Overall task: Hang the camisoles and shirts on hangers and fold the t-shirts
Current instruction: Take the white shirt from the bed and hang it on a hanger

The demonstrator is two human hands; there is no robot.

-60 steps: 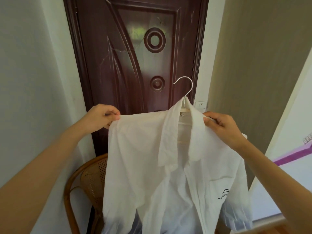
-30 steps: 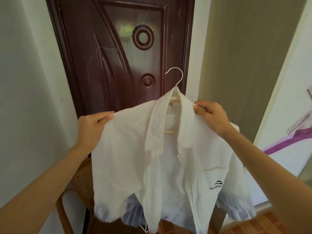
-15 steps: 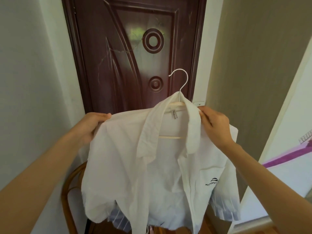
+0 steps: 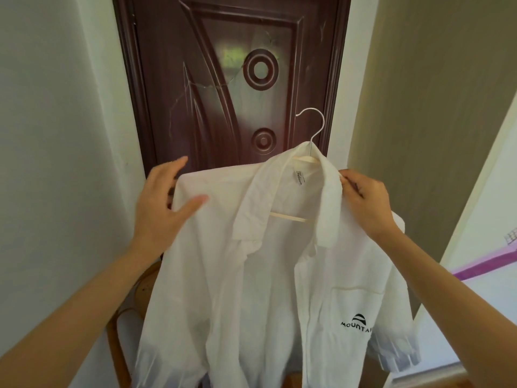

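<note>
The white shirt hangs mid-frame on a hanger whose hook rises at 12 o'clock from the collar, in front of the door. The right hand, at 3 o'clock of the collar, pinches the shoulder; the left hand, at 9 o'clock, has fingers spread, thumb resting on the cloth. It looks light, limp and apt to slide off, so the shoulder seams over the hanger arms seem the best hold.

White shirt on hanger
</note>
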